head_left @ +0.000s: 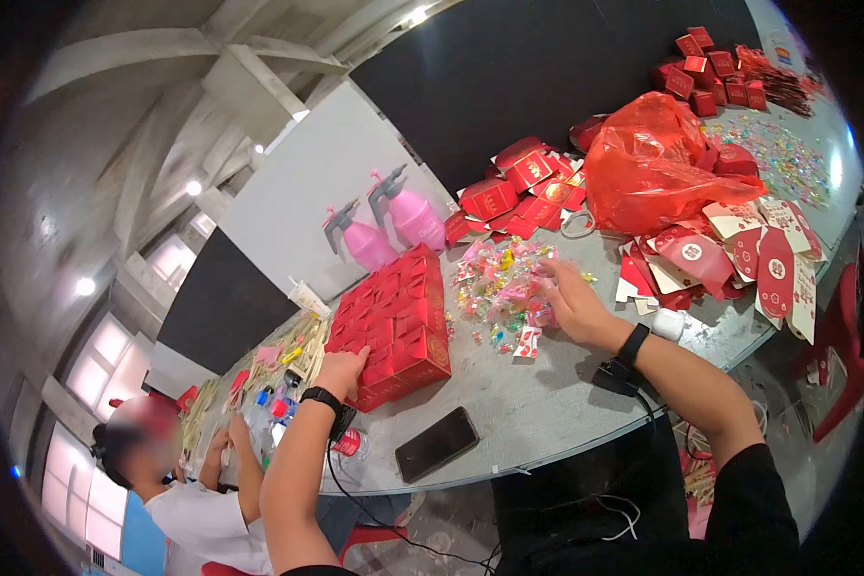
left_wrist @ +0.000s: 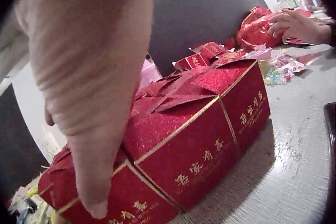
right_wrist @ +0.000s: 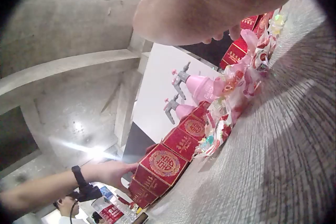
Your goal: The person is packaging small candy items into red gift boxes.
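Phone [head_left: 437, 444]: near edge of surface [head_left: 538, 403].
Left hand [head_left: 341, 372]: part-closed, grips red boxes [head_left: 394, 322] at near-left corner.
Red boxes: left of wrapped candies [head_left: 497, 288], long axis near-to-far.
Right hand [head_left: 583, 309]: nearer candies, fingers loosely bent; cannot tell if holding any.

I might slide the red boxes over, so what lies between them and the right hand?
Wrapped candies lie between the red boxes and the right hand; the head view shows it.
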The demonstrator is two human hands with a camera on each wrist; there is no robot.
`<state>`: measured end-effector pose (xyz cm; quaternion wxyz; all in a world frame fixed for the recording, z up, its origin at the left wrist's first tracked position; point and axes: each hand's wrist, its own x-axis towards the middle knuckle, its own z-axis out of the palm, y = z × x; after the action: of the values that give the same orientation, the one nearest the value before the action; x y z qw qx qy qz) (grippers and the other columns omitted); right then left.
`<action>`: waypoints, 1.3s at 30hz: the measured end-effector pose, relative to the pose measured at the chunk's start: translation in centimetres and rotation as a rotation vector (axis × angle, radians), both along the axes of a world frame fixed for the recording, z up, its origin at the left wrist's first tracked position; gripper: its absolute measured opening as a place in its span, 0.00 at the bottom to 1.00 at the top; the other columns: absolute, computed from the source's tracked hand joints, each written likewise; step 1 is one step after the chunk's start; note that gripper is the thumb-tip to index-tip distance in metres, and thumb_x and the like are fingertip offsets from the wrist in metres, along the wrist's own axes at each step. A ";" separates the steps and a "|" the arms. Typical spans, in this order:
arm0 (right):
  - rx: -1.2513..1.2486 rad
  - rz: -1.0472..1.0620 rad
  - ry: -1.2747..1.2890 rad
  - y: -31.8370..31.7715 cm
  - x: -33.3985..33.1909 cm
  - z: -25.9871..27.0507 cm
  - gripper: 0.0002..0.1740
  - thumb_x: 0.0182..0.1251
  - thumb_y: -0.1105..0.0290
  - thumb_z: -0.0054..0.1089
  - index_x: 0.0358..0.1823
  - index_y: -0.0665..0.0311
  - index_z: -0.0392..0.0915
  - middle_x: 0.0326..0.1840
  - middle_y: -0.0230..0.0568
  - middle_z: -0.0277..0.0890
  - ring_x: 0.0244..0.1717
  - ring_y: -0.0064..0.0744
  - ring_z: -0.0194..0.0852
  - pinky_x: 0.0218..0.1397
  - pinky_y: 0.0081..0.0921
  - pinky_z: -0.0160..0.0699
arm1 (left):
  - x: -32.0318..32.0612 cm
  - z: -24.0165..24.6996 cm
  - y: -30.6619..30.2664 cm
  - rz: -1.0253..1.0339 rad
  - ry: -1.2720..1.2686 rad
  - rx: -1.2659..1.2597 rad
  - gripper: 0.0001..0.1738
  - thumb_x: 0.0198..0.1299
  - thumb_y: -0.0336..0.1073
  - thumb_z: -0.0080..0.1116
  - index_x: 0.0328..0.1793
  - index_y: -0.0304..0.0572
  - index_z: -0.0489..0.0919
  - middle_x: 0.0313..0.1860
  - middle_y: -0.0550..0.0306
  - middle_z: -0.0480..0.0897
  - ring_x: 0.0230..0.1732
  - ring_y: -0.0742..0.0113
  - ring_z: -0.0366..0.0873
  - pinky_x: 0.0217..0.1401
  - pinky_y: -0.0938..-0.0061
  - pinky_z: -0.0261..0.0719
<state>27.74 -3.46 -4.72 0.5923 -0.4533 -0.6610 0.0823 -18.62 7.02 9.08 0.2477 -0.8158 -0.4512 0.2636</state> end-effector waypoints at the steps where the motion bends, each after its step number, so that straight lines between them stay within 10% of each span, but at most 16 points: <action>1: -0.003 -0.014 0.004 0.1 -0.1 -0.1 0.28 0.88 0.58 0.47 0.75 0.74 0.68 0.68 0.67 0.75 0.71 0.62 0.72 0.77 0.48 0.69 | 0.1 0.7 -0.4 -0.008 0.009 0.026 0.56 0.37 0.35 0.85 0.79 0.45 0.73 0.51 0.46 0.91 0.55 0.47 0.91 0.53 0.54 0.88; 7: 0.097 -0.050 -0.030 1.0 -0.2 -1.0 0.20 0.73 0.66 0.70 0.59 0.67 0.75 0.63 0.58 0.74 0.63 0.59 0.73 0.70 0.46 0.72 | 9.9 6.6 0.1 0.056 -0.192 0.021 0.48 0.41 0.45 0.85 0.74 0.50 0.79 0.61 0.42 0.89 0.62 0.40 0.88 0.63 0.48 0.87; 10: 0.127 -0.046 -0.082 0.5 0.3 -0.2 0.11 0.72 0.68 0.71 0.46 0.66 0.80 0.62 0.56 0.74 0.59 0.56 0.72 0.64 0.46 0.73 | 16.4 7.1 3.4 -0.136 -0.369 0.010 0.44 0.47 0.49 0.82 0.73 0.51 0.80 0.58 0.41 0.90 0.60 0.40 0.88 0.62 0.47 0.87; 11: 0.210 -0.061 -0.015 0.0 0.1 0.4 0.16 0.75 0.64 0.68 0.31 0.66 0.80 0.46 0.51 0.78 0.49 0.54 0.73 0.57 0.44 0.74 | 19.2 7.1 4.2 -0.162 -0.409 0.022 0.41 0.50 0.50 0.79 0.72 0.50 0.81 0.57 0.41 0.90 0.59 0.40 0.89 0.61 0.47 0.87; 14: 0.157 -0.025 0.086 -0.2 -0.4 1.0 0.21 0.80 0.68 0.61 0.24 0.67 0.75 0.38 0.47 0.78 0.47 0.54 0.75 0.57 0.46 0.74 | 26.6 5.7 8.0 -0.229 -0.452 0.055 0.34 0.55 0.52 0.74 0.67 0.48 0.83 0.55 0.43 0.91 0.57 0.42 0.90 0.59 0.46 0.87; 22: 0.127 0.049 -0.150 -0.8 -1.4 0.9 0.12 0.75 0.68 0.49 0.35 0.69 0.75 0.40 0.52 0.76 0.46 0.57 0.74 0.60 0.51 0.74 | 41.5 -2.8 20.9 -0.428 -0.468 0.233 0.28 0.59 0.49 0.74 0.61 0.43 0.80 0.48 0.48 0.91 0.52 0.46 0.92 0.54 0.49 0.87; 30: 0.058 0.024 -0.030 0.0 -2.1 -1.0 0.19 0.85 0.61 0.39 0.53 0.65 0.78 0.50 0.51 0.78 0.55 0.58 0.74 0.66 0.49 0.73 | 50.2 -8.2 32.1 -0.472 -0.366 0.484 0.63 0.53 0.44 0.83 0.92 0.41 0.57 0.88 0.34 0.64 0.89 0.40 0.59 0.83 0.41 0.66; 39: -0.155 0.095 0.082 -0.8 -1.8 0.3 0.16 0.83 0.65 0.43 0.58 0.66 0.77 0.52 0.52 0.78 0.57 0.57 0.72 0.66 0.49 0.72 | 51.5 -6.8 33.0 -0.405 -0.538 0.353 0.66 0.52 0.45 0.83 0.91 0.37 0.54 0.80 0.38 0.73 0.80 0.42 0.72 0.76 0.43 0.74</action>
<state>25.90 -4.30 -4.43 0.5775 -0.4621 -0.6486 0.1796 32.89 39.98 2.25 0.3043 -0.8733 -0.3681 -0.0962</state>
